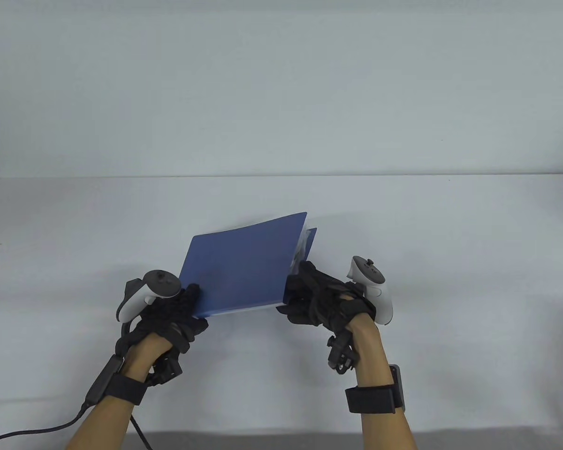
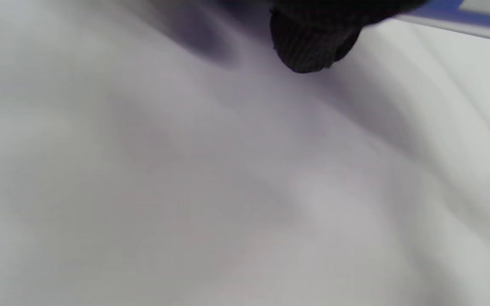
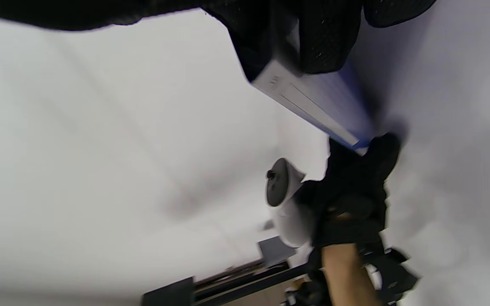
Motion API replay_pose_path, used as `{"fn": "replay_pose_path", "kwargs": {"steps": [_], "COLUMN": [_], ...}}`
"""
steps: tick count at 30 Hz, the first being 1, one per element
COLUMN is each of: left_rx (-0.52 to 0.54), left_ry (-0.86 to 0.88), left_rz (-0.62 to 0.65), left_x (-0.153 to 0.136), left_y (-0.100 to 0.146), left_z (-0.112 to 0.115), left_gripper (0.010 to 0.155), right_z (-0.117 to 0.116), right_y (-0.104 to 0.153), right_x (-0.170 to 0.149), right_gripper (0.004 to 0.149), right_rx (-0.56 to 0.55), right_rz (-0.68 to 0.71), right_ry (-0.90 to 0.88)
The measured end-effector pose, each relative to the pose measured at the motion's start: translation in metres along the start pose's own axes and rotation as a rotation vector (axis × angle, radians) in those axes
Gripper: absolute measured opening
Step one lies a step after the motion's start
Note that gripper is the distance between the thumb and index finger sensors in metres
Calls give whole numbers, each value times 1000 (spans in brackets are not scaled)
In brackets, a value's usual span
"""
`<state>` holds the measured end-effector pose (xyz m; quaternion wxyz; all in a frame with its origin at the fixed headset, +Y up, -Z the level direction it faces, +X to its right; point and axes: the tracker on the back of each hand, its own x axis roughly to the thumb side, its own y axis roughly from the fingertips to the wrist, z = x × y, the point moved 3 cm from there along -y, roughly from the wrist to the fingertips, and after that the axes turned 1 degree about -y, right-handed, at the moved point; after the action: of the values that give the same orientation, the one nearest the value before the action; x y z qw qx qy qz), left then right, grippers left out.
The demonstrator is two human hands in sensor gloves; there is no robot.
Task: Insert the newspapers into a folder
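**A:** Where is the folder, and who has hold of it?

**B:** The blue folder [image 1: 244, 265] is lifted off the white table [image 1: 450, 234], tilted, its far corner raised. The left hand [image 1: 169, 314] grips the folder's near left corner, fingers curled round the edge. The right hand [image 1: 323, 300] grips the folder's right side near the opening, fingers closed over the cover and the sheets inside it.

**B:** Both hands sit at the folder's near edge, one at each end.

**A:** Are the newspapers in yet?

**B:** It seems mostly so. At the folder's right edge the two covers stand slightly apart, and pale printed sheets, the newspapers [image 1: 301, 246], show between them. No loose paper lies on the table around the folder. I judge the inserting is nearly done; squaring the sheets, closing the covers and laying the folder down appear to remain.

**A:** What is it made of?

**B:** The folder looks like thin, smooth, matte plastic, rectangular, its cover bowing a little. In the right wrist view its edge [image 3: 313, 106] shows as a stack of flat white layers under blue. The gloves are black knit mesh. The table covering is plain white and softly creased.
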<state>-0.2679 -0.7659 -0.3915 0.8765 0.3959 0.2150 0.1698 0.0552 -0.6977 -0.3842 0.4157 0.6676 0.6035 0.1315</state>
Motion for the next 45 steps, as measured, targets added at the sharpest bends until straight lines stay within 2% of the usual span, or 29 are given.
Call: {"fn": "replay_pose_path", "kwargs": {"steps": [2,3,4,5,7,10,13,15,17,20,23,25,27,28,29,32,36,39,42,43,45], "left_rx": [156,196,248,258,245,265,284,278,291,247,57,-14,-28,-19,-21,-52,35,59,108,153,183], "left_ry": [38,60,88,96,99,156,266,416,565,769,1037,1159,1144,1123,1099,1074,984,913,810,767,732], "left_rz": [42,57,69,70,75,108,202,312,394,494,540,492,410,366,305,202,188,171,111,113,154], "left_x": [4,4,5,5,3,2,3,4,2,-2,-8,-12,-18,-21,-27,-34,-35,-34,-32,-29,-22], "left_y": [12,16,21,23,24,26,29,31,33,29,14,8,2,1,-1,-5,-4,-1,5,9,15], "left_z": [-16,-21,-27,-30,-33,-35,-39,-41,-44,-43,-28,-17,-9,-8,-5,1,-3,-7,-9,-13,-19], "left_gripper": [76,72,69,66,62,58,57,56,55,53,58,65,69,72,75,80,84,81,80,80,80], "right_z": [-6,-5,0,3,20,33,41,45,47,45,42,42,42,42,42,40,43,44,44,44,44], "right_y": [-6,-6,-4,-3,8,15,16,11,5,-1,-10,-14,-19,-19,-18,-19,-21,-22,-14,-12,-10], "right_x": [5,6,6,5,6,8,-4,-18,-30,-44,-52,-54,-46,-44,-39,-40,-51,-60,-58,-54,-48], "right_gripper": [73,73,75,76,80,89,92,91,87,90,93,91,77,73,63,58,57,64,79,79,79], "right_rx": [65,41,-29,-69,-307,-425,-435,-387,-365,-306,-289,-290,-331,-363,-410,-424,-459,-436,-471,-481,-488], "right_rz": [108,135,133,121,14,-96,-159,-173,-223,-303,-228,-161,-50,-54,-73,-122,-182,-330,-558,-609,-568], "right_ry": [-68,-88,-55,-18,283,553,511,412,429,478,377,328,376,406,476,508,510,601,844,904,930]}}
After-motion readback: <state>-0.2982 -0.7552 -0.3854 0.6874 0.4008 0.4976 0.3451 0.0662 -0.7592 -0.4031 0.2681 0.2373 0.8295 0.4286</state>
